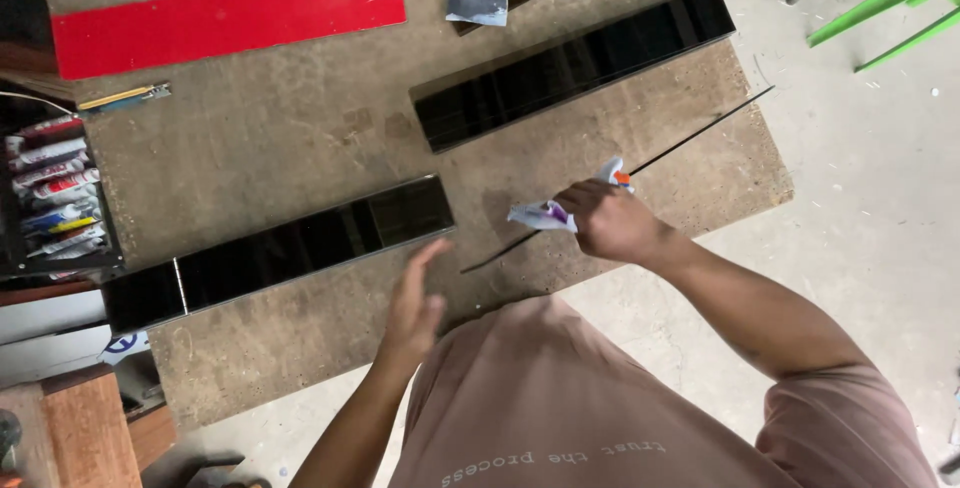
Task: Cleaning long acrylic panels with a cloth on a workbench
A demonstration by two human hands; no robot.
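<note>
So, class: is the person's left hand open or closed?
Open: the left hand has straight fingers, holding nothing, beside the near black strip.

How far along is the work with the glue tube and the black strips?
Done: two black panels lie on the board. In hand: the right hand grips a squeezed tube above a thin black strip; the left hand hovers open. Left: the strip lies apart, unjoined.
</note>
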